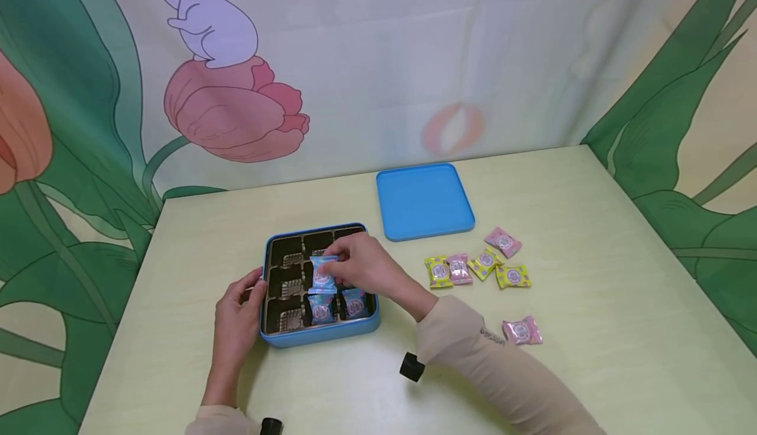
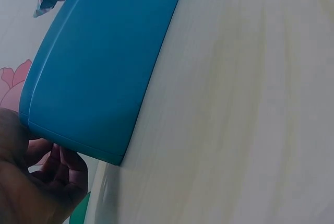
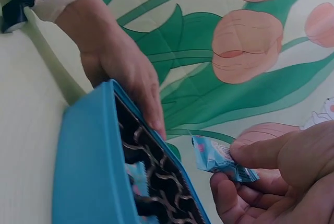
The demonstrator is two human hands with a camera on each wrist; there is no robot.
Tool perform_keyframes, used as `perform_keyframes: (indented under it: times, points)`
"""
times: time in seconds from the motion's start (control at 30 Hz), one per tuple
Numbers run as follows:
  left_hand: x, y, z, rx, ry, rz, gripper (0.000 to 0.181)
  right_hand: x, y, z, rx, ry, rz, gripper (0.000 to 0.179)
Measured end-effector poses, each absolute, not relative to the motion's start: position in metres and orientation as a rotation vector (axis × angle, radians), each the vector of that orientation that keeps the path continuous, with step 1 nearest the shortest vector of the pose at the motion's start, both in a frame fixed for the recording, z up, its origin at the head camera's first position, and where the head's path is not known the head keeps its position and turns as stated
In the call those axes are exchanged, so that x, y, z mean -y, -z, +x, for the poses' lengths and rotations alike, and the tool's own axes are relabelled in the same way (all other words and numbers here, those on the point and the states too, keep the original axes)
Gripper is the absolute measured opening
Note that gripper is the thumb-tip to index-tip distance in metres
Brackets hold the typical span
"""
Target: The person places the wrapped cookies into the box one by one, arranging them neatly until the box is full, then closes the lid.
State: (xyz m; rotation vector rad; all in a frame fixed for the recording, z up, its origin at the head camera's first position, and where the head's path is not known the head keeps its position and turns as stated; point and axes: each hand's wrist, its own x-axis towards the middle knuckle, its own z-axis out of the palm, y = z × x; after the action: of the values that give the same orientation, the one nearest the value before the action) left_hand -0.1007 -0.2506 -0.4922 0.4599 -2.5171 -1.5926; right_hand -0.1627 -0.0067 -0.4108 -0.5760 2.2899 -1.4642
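A blue tin (image 1: pixel 322 336) stands on the table, its black tray divided into compartments. My left hand (image 1: pixel 236 313) rests against the tin's left side; in the right wrist view the fingers of this left hand (image 3: pixel 128 72) lie fairly straight along the wall. My right hand (image 1: pixel 367 265) pinches a blue wrapped candy (image 1: pixel 321 278) between thumb and fingers over the tray's middle compartment. The right wrist view shows this candy (image 3: pixel 213 156) above the rim, apart from the tray. Two blue wrapped candies (image 1: pixel 321 309) sit in front-row compartments, in the middle and at the right.
Behind the tin, to the right, lies a flat blue lid (image 1: pixel 424 202). Several yellow and pink wrapped candies (image 1: pixel 485 263) lie grouped right of the tin, and one pink candy (image 1: pixel 522 330) lies nearer the front. A printed curtain (image 1: pixel 367 73) hangs behind the table.
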Motion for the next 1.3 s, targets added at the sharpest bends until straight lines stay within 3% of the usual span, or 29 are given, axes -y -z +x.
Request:
perform_keyframes:
  times: [1.3]
  points:
    - [0.252, 0.491, -0.101, 2.546, 1.571, 0.449, 0.045, 0.07, 0.428, -0.144, -2.365, 1.284, -0.593, 0.009]
